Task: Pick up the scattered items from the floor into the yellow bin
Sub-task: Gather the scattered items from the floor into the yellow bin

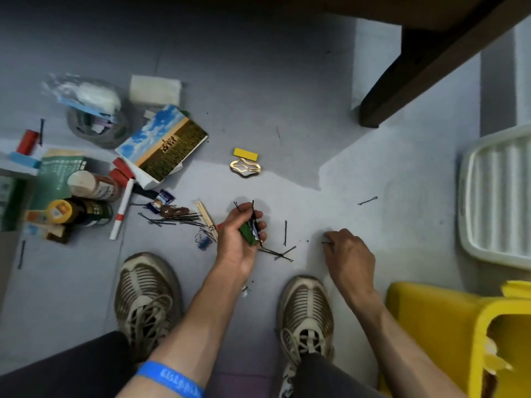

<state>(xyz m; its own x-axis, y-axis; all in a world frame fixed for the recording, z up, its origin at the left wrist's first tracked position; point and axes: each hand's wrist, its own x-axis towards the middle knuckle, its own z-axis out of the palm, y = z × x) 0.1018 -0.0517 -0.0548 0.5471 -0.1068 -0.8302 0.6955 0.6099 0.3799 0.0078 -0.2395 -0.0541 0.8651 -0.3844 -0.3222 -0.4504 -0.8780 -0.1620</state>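
Head cam: right hand (349, 251) is down on the floor pinching one hairpin (327, 242) — yellow bin (425, 320) sits just behind it on the right. Left hand (240, 234) clutches a green packet (248, 232) plus two or three pins. One upright pin (285, 232) lies between the hands, three crossed pins (280, 254) near it.

Dim, soft shadows, blurred warped edges.

Blue wristband (169, 379), beige striped laced sneakers (148, 300), dark trousers (63, 369).
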